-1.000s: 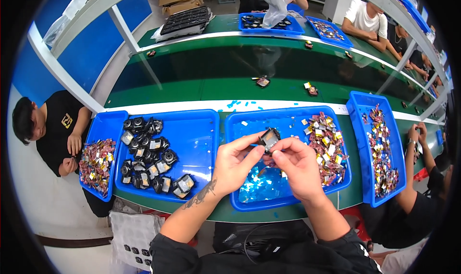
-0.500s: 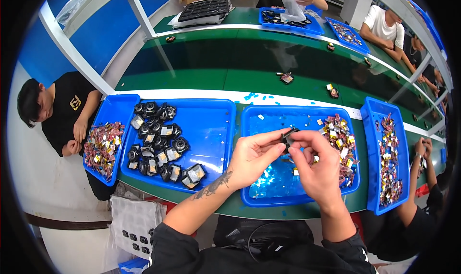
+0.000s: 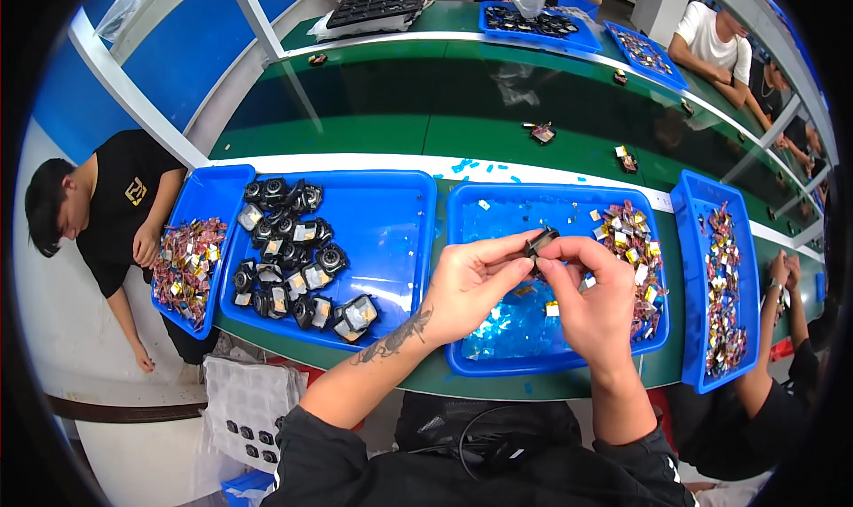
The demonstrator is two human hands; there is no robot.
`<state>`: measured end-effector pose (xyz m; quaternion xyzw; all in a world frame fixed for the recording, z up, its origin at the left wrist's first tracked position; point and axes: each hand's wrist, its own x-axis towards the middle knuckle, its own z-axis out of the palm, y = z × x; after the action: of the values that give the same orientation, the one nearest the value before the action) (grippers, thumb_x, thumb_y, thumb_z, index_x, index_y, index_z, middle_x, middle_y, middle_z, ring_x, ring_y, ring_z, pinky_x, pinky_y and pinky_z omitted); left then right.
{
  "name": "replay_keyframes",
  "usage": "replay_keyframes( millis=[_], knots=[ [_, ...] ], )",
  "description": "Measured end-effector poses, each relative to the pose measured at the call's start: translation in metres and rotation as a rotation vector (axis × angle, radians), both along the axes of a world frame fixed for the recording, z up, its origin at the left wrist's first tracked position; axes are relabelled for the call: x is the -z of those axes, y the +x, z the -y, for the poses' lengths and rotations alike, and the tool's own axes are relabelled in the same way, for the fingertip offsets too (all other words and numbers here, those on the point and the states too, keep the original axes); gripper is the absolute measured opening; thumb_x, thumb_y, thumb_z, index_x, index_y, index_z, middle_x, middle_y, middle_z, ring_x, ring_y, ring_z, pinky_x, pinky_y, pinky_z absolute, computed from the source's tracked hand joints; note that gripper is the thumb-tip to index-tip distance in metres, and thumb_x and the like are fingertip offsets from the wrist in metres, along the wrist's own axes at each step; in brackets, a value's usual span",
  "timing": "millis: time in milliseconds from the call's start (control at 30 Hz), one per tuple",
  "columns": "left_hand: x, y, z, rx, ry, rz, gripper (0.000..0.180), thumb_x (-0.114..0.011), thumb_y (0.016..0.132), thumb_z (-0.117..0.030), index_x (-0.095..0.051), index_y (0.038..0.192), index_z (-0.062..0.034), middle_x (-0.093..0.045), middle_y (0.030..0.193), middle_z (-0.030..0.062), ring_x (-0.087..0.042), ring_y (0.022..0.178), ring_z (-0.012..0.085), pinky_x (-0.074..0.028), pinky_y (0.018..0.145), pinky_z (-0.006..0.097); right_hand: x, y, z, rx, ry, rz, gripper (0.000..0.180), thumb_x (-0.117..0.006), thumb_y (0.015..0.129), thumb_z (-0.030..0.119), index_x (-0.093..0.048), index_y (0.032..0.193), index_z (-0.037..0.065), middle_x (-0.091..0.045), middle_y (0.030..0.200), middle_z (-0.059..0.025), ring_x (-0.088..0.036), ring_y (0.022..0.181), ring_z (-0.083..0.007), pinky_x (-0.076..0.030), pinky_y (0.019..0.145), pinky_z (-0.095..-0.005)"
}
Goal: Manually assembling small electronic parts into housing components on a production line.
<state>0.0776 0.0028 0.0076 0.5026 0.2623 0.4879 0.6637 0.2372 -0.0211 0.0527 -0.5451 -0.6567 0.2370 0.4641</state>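
Over the blue tray on my right, both hands work on one small black plastic part. My left hand pinches it between thumb and fingertips. From the other side, my right hand closes its thumb and forefinger at the part's lower edge. Whether the right fingers also hold something smaller is hidden. Beneath my hands, the tray holds many small circuit boards with wires and silver and yellow pieces, heaped to the right. In the left blue tray lie many black camera-like housings.
Narrow blue bins of boards stand at far left and far right. Beyond a white rail, a green conveyor belt carries scattered board assemblies. Co-workers sit around. A clear tray with black parts lies low left.
The black part has turned in my fingers and shows more of its length. Board assemblies on the belt have shifted right. The person at left has lowered one hand.
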Motion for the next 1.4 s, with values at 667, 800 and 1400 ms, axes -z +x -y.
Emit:
replay_keyframes(
  millis=[667, 800, 1400],
  knots=[
    [-0.006, -0.001, -0.001, 0.032, -0.003, -0.075, 0.036, -0.055, 0.096, -0.001, -0.054, 0.131, 0.0041, -0.064, 0.120, 0.0135, -0.063, 0.107, 0.0165, -0.054, 0.091, 0.029, 0.002, 0.010, -0.008, 0.031, 0.126, 0.250, 0.023, -0.076, 0.074, 0.000, -0.057, 0.088, 0.000, -0.057, 0.079, -0.0067, -0.056, 0.072, -0.0152, -0.045, 0.060, -0.0253],
    [-0.008, -0.001, -0.003, -0.082, -0.050, -0.040, 0.036, -0.056, 0.095, -0.001, -0.052, 0.130, 0.0050, -0.064, 0.118, 0.0149, -0.065, 0.103, 0.0164, -0.055, 0.087, 0.028, 0.015, 0.015, -0.002, -0.038, -0.166, -0.512, 0.024, -0.073, 0.082, 0.001, -0.056, 0.100, 0.001, -0.061, 0.090, -0.0031, -0.060, 0.085, -0.0102, -0.053, 0.077, -0.0254],
    [-0.012, -0.003, 0.004, -0.232, 0.731, -0.538, 0.031, -0.076, 0.076, 0.001, -0.073, 0.106, -0.0034, -0.068, 0.101, 0.0133, -0.069, 0.085, 0.0212, -0.055, 0.071, 0.028, 0.009, 0.033, 0.013, -0.252, -0.356, -0.561, 0.007, -0.063, 0.090, -0.001, -0.061, 0.096, -0.004, -0.063, 0.086, -0.0030, -0.060, 0.079, -0.0063, -0.050, 0.069, -0.0200]
  ],
)
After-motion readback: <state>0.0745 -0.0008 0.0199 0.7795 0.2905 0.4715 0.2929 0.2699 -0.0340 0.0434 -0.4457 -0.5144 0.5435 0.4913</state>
